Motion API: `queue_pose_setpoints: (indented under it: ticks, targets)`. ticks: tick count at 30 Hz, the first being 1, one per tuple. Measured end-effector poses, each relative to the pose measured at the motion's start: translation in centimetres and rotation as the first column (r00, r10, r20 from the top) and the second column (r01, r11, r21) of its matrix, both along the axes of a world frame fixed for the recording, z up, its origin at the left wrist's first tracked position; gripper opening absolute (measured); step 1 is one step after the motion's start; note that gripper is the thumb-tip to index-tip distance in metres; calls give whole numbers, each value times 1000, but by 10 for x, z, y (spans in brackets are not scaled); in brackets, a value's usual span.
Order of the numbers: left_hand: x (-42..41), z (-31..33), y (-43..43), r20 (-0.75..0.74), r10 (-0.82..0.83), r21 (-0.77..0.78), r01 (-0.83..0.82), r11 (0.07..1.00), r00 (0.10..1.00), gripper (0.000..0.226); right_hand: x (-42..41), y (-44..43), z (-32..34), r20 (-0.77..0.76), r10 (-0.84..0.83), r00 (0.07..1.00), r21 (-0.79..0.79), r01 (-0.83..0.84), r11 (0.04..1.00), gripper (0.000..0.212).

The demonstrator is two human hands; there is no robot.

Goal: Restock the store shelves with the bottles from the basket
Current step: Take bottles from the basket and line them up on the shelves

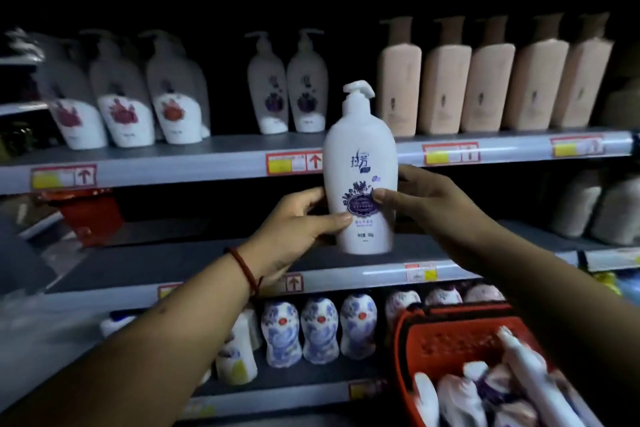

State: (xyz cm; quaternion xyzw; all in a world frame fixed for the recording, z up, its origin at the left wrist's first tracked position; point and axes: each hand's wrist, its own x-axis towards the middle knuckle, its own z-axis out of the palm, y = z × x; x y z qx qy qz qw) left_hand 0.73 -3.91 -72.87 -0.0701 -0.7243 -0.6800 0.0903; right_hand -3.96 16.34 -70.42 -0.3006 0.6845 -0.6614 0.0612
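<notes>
While I hold it up: the white plastic pump bottle with a purple flower label (360, 163) stands straight in the air. Its label faces me and its pump is on top.
Where the bottle is: it is in front of the edge of the grey metal middle shelf (173, 173). It does not rest on any shelf.
Left grip (301, 218): it is clamped on the low left side of the bottle. My thumb lies on the front and my fingers go behind.
Right grip (422, 198): it is clamped on the right side of the bottle. My thumb tip is on the purple label and my fingers go round the back.
Wrist: a red string band (244, 270) sits on my left wrist.
Basket: the red plastic basket with small holes (450, 340) is low on the right, under my right arm.
In the basket: white pump bottles (460, 399) lie on their sides, and they look blurry.
Middle shelf: two white pump bottles with the same purple label (287, 87) stand up and to the left of the one I hold. White bottles with red flowers (128, 107) stand further left. A row of pink square bottles (491, 87) stands to the right.
Bottom shelf: round white bottles with blue patterns (318, 333) stand side by side.
Tags: red and yellow price tags (294, 163) stick to the shelf edges.
</notes>
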Motion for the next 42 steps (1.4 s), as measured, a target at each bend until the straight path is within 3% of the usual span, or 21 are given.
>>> queue_pose_setpoints:
  ticks: [9, 14, 20, 25, 29, 32, 35, 38, 42]
  targets:
    - [-32, 108, -72, -13, 134, -87, -135, 987, 991, 31, -59, -88, 87, 29, 6, 1000, -1, -6, 1000, 22]
    - [-69, 134, -116, -3, 157, -135, -156, 978, 988, 33, -98, -134, 109, 61, -4, 998, -32, 6, 999, 24]
    - [-112, 132, -163, -69, 162, -52, -166, 985, 984, 40, -138, -183, 108, 61, 3, 998, -85, 3, 996, 27]
    - [-129, 110, -185, -54, 191, -69, -195, 978, 980, 46, -158, -211, 83, -61, -79, 995, -58, 76, 995, 44]
    - [-139, 93, -187, -109, 235, -31, -240, 970, 966, 42, -169, -215, 72, -39, -26, 999, -78, 23, 997, 38]
    - [-142, 87, -188, -134, 291, -103, -305, 947, 947, 38, -176, -214, 68, -21, -3, 1000, -94, 1, 996, 36]
    - [-140, 84, -187, -178, 363, -310, -403, 861, 914, 39, -177, -216, 61, -45, -74, 996, 2, 74, 997, 45]
    - [-140, 82, -184, -175, 401, -329, -437, 837, 899, 46, -183, -218, 57, -88, -159, 983, 85, 166, 982, 60]
    - [-141, 83, -183, -210, 429, -320, -476, 819, 879, 40, -182, -216, 60, -22, -187, 982, 95, 188, 978, 56]
